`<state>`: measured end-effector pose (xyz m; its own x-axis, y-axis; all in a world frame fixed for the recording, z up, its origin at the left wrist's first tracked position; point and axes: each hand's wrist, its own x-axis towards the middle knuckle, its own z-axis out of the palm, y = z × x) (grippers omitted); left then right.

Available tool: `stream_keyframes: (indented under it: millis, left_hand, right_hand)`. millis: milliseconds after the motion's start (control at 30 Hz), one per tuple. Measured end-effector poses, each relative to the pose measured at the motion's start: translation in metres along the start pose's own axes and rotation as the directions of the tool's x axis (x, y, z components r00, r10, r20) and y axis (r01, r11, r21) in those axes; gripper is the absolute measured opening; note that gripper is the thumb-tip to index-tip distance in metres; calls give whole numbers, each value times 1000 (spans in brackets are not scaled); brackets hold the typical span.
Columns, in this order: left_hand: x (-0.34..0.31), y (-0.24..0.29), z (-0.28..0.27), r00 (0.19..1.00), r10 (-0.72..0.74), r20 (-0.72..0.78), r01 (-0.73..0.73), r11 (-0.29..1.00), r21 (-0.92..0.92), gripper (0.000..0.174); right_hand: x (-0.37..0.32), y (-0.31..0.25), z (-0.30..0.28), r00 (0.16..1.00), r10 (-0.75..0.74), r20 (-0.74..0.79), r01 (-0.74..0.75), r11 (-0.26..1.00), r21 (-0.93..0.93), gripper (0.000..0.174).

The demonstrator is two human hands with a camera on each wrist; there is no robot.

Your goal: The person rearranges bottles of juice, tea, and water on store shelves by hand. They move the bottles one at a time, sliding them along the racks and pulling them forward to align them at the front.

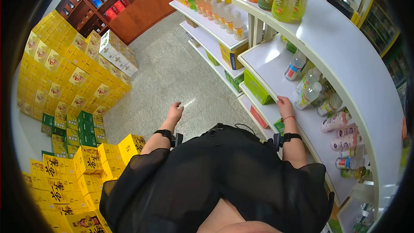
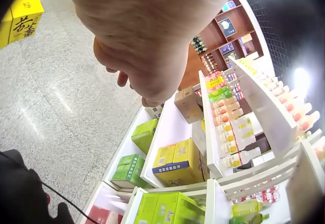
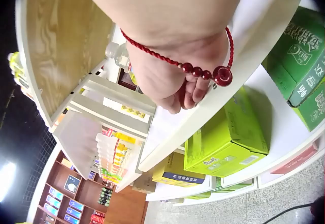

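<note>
My left hand (image 1: 175, 112) hangs over the aisle floor with nothing in it, its fingers loosely bent; in the left wrist view the back of the hand hides most of them. At the edge of a white shelf (image 1: 268, 67) on the right is my right hand (image 1: 285, 107), a red cord bracelet (image 3: 175, 64) round its wrist. Its bent fingers (image 3: 189, 93) lie right at the shelf edge, holding no item. Nearest to it stand clear bottles (image 1: 308, 95) with printed labels. A bright green carton (image 3: 226, 137) sits on the tier below.
Stacked yellow cartons (image 1: 56, 67) and green cartons (image 1: 91, 127) line the left side. Grey floor (image 1: 151, 62) runs between them and the shelves. Pink bottles (image 1: 336, 121) lie farther along the right shelf, and juice bottles (image 1: 222, 14) stand ahead. A brown cabinet (image 1: 142, 13) is at the back.
</note>
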<state>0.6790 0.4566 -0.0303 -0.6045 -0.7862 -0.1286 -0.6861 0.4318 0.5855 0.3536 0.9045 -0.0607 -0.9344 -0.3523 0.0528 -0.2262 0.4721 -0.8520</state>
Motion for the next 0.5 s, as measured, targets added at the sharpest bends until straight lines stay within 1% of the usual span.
stream_keyframes:
  millis: [33, 100, 167, 233, 300, 333, 367, 400, 433, 467, 500]
  left_hand:
    - [-7, -5, -2, 1000, 3, 5, -3, 1000, 4, 45]
    - [-27, -20, -4, 1000, -14, 9, 14, 1000, -2, 46]
    - [-51, -37, -4, 999, -38, 31, 37, 999, 6, 45]
    - [-73, -53, -2, 998, -52, 45, 52, 999, 11, 45]
    - [-107, -74, 8, 992, -114, 57, 115, 993, -1, 44]
    - [-130, -73, 6, 987, -139, 80, 138, 990, 19, 44]
    - [-148, -82, 10, 986, -145, 83, 143, 989, 25, 44]
    - [-164, -96, 17, 978, -183, 104, 181, 983, 23, 44]
    - [-182, -104, 19, 967, -218, 130, 217, 976, 24, 45]
    - [-197, -111, 19, 964, -218, 149, 214, 976, 40, 45]
    - [-216, -111, 18, 945, -285, 161, 283, 959, 36, 46]
  right_hand:
    - [-4, -1, -2, 1000, 6, -3, -6, 1000, 1, 28]
    - [-18, 2, -9, 999, 20, -48, -23, 998, -66, 28]
    - [-41, 8, -22, 998, 51, -46, -54, 997, -60, 29]
    - [-64, 6, -40, 993, 31, -113, -49, 985, -165, 30]
    - [-93, 5, -59, 990, 61, -124, -84, 979, -187, 29]
    - [-105, 11, -69, 986, 60, -154, -95, 968, -232, 29]
    - [-116, 18, -76, 981, 58, -184, -108, 956, -273, 29]
    - [-126, 24, -84, 979, 97, -181, -150, 939, -311, 31]
    - [-134, 36, -86, 977, 111, -180, -163, 937, -310, 31]
    - [-141, 48, -88, 980, 71, -188, -133, 928, -348, 31]
    - [-152, 62, -97, 979, 38, -199, -115, 912, -394, 32]
